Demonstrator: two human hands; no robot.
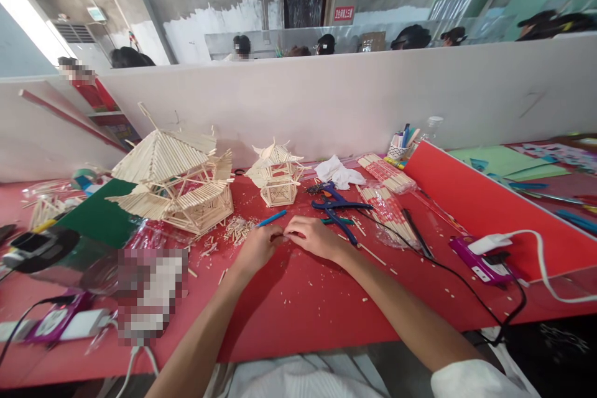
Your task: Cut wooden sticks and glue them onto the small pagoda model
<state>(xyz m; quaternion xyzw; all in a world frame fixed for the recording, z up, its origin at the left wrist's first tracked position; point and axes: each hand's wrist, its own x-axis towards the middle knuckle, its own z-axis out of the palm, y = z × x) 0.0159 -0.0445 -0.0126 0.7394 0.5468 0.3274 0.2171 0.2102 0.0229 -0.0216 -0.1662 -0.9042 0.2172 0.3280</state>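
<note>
My left hand (258,250) and my right hand (313,237) meet fingertip to fingertip over the red table. Both have their fingers pinched; whatever sits between them is too small or hidden to make out. Just behind the left fingers lies a blue pen-like stick (272,218). A small pavilion model (278,189) made of thin wooden sticks stands beyond the hands. To its left is a larger stick pavilion (175,183) with a wide sloping roof. Short cut stick pieces (239,230) are heaped left of the blue stick. Blue-handled pliers (338,204) lie behind my right hand.
Bundled sticks in plastic (394,217) and a crumpled white tissue (339,172) lie at the right. Purple power strips (482,261) with cables sit on either side. A red board (494,205) leans at right. A white partition (326,102) closes off the back; people are beyond it.
</note>
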